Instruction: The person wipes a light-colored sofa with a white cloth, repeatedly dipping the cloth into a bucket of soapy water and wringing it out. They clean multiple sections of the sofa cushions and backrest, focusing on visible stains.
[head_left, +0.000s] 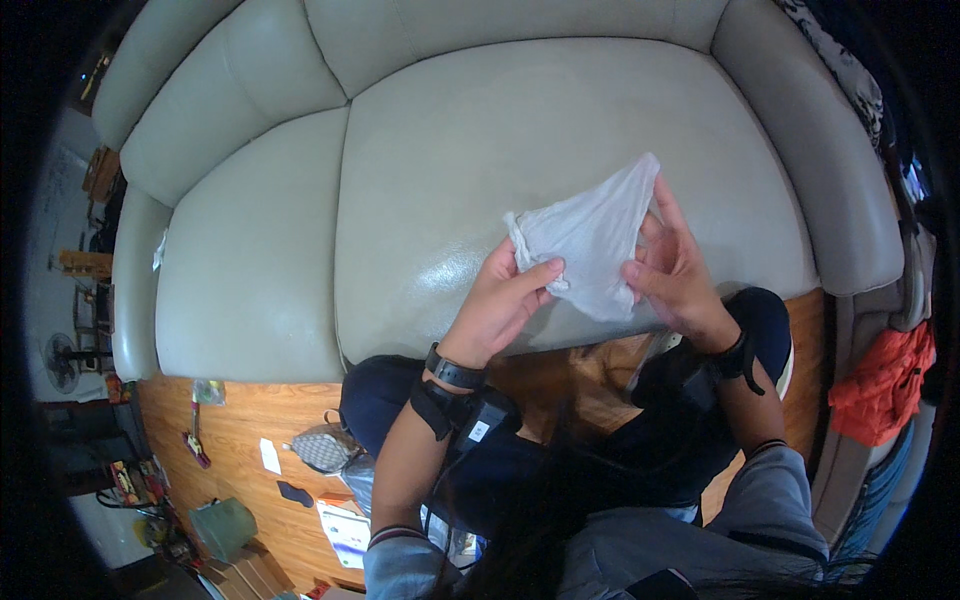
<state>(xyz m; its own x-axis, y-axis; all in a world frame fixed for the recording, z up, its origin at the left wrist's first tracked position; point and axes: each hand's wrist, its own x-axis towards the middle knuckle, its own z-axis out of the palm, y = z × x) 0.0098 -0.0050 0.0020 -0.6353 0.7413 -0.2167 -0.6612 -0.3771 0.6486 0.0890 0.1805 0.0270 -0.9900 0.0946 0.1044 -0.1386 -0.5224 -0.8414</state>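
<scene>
A thin white cloth-like piece (589, 236), perhaps a wet wipe or tissue, is spread between both hands above the sofa seat. My left hand (499, 296) pinches its rolled left edge, thumb on top. With the thumb at the lower right and the fingers behind its upper right corner, my right hand (671, 270) stretches the other side. Some fingertips are hidden behind the sheet. Below it lies the grey-beige leather seat cushion (480, 165). Black straps with small devices circle both wrists.
The sofa's armrest (817, 150) rises at the right, with an orange-red cloth (881, 386) near it. A patterned bag (326, 448), a dark slipper-like thing (295, 493), a brush (195, 442) and a green bin (223, 529) are on the wooden floor (240, 420). A fan (64, 362) stands far left.
</scene>
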